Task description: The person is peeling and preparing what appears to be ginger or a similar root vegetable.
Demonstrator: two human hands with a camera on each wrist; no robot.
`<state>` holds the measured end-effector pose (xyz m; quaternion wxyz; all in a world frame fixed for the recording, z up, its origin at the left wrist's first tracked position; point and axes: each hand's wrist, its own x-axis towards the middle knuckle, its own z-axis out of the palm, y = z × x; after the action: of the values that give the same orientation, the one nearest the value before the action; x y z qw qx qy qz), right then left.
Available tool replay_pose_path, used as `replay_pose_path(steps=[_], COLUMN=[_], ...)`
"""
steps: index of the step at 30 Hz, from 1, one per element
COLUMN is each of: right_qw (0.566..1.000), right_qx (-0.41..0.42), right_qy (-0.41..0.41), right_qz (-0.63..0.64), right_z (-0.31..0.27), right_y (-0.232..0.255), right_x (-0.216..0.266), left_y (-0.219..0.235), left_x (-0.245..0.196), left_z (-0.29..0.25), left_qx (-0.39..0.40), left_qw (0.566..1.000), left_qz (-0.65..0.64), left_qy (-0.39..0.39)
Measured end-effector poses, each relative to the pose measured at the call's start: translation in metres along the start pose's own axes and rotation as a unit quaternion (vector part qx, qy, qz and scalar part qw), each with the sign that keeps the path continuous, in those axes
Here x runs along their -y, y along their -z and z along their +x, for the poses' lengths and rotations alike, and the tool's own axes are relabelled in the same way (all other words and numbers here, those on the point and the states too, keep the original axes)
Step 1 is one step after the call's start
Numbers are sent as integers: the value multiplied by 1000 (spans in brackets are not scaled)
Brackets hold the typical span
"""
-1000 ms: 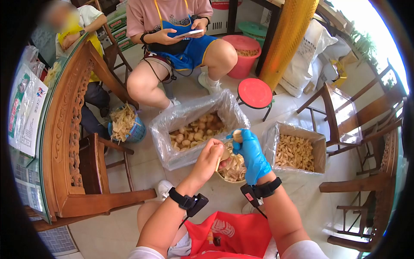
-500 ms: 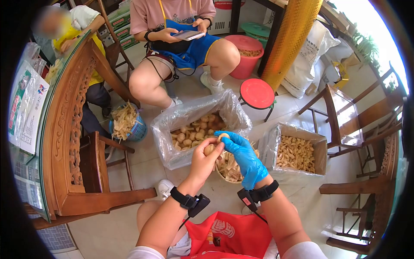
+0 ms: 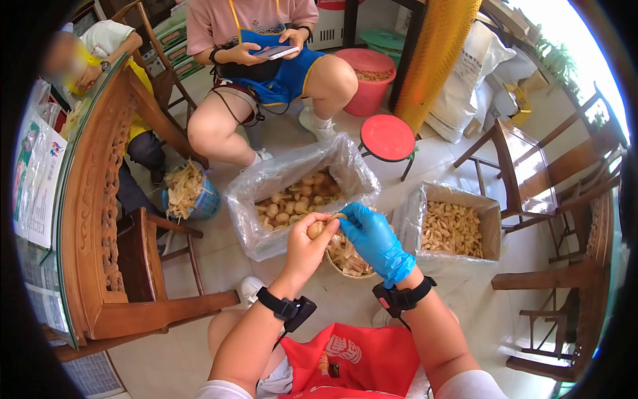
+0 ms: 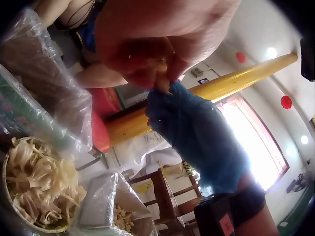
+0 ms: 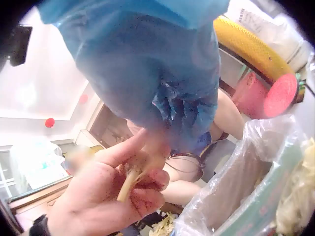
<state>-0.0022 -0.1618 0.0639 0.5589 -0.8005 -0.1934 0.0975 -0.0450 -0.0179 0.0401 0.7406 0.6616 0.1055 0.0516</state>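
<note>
My bare left hand (image 3: pixel 306 249) holds a tan garlic bulb (image 3: pixel 316 231) in its curled fingers. In the right wrist view a thin pale stalk (image 5: pixel 129 184) sticks out below those fingers. My blue-gloved right hand (image 3: pixel 373 241) meets the left one, fingertips pinching a second tan garlic piece (image 3: pixel 340 216); the glove hides much of it. Under the hands stands a round basin (image 4: pixel 6 179) of papery peelings (image 4: pixel 42 182). Beyond them, a plastic-lined box (image 3: pixel 249 239) contains garlic bulbs (image 3: pixel 282 217). Many loose cloves (image 3: pixel 452 229) fill another lined box (image 3: pixel 495 233) at the right.
A person (image 3: pixel 259 73) sits opposite with a phone (image 3: pixel 276 52). A red stool (image 3: pixel 387 138) and pink bucket (image 3: pixel 364 93) stand behind the boxes. At left are a carved wooden table (image 3: pixel 100 199) and a blue basket (image 3: pixel 207 199) of peelings; wooden chairs (image 3: pixel 528 173) stand right.
My right hand has come in from the right and lower, bringing its garlic piece against the left hand's fingertips. The left hand has moved slightly left. The head view has shifted a little.
</note>
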Motion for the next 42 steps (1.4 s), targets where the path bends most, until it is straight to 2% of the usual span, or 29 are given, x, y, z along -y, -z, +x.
replay_pose_path(steps=[3,7,11,13,16,18,19,21,23,25,26,27,28,30,31,33,34,35,37,38,40,42], right_qw=[998,990,981,981,977,973,973,947,948,925,905,882,882,828,830,927,966,988,989,988,989,990], right_qx=[29,54,71,75,98,67,66,62,-45,-149,-191,-232,-229,-273,-270,-185,-149,-112,-9,-9,85,77], right_qy=[25,78,85,73,89,83,82,-30,-39,-128,-158,-188,-188,-219,-217,-165,-134,-102,-66,-66,-69,-75], right_qz=[-47,-104,-158,-163,-166,-206,-206,-313,-314,-324,-345,-364,-365,-438,-438,-282,-162,-39,135,137,101,89], right_z=[-3,-5,-6,-7,-9,-12,-15,-19,-23,-32,-41,-46,-50,-54,-52,-41,-34,-27,-19,-18,-18,-18], right_y=[10,17,19,24,29,37,45,72,101,141,161,172,175,176,170,148,132,112,76,64,50,44], right_x=[7,0,-14,-18,-26,-38,-37,-36,-60,-74,-85,-86,-88,-82,-77,-66,-60,-55,-43,-37,-25,-19], left_y=[2,1,-2,-5,-9,-11,-8,6,10,13,9,3,-2,-4,-4,-7,-10,-14,-23,-26,-28,-27], left_x=[0,-1,0,-1,-6,-14,-12,-8,-3,8,4,-5,-9,-4,-1,2,3,4,1,2,4,7], left_z=[-1,-3,-3,-3,-7,-9,-6,1,4,8,6,2,-1,0,1,2,2,2,1,1,2,4], left_qx=[33,45,49,62,63,45,46,12,-3,0,1,22,40,54,71,69,73,79,77,72,67,85], left_qw=[998,985,959,961,942,878,878,862,877,939,939,977,996,997,997,997,997,996,996,997,997,996], left_qz=[49,159,249,248,294,433,433,486,455,312,311,197,80,52,25,16,20,25,14,6,2,16], left_qy=[10,-55,-124,-109,-146,-198,-197,-147,-154,-147,-147,-72,4,15,24,38,34,30,31,30,29,34])
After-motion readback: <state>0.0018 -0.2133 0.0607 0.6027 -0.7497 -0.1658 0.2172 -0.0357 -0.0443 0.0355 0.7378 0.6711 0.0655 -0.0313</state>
